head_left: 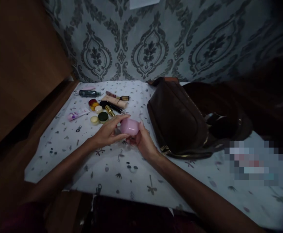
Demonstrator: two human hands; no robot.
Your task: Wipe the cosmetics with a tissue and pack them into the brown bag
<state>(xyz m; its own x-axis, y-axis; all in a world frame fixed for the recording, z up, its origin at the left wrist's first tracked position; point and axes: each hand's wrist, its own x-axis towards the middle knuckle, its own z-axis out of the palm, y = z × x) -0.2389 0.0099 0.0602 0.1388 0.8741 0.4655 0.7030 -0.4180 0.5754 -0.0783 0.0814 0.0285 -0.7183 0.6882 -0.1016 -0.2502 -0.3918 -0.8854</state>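
Note:
Between my two hands is a small pink jar, shiny and rounded, held just above the patterned cloth. My left hand grips its left side, with the thumb and a finger around it. On the right side my right hand closes on the same jar, thumb along its edge and fingers underneath, partly hidden. Just beyond my left hand lie a dark-lidded jar, a pale yellow jar and a gold tube.
A brown leather bag lies open at the right. Farther back left are a beige tube, a dark bottle, an amber jar with a red lid and a purple-white tube. Wooden furniture borders the left.

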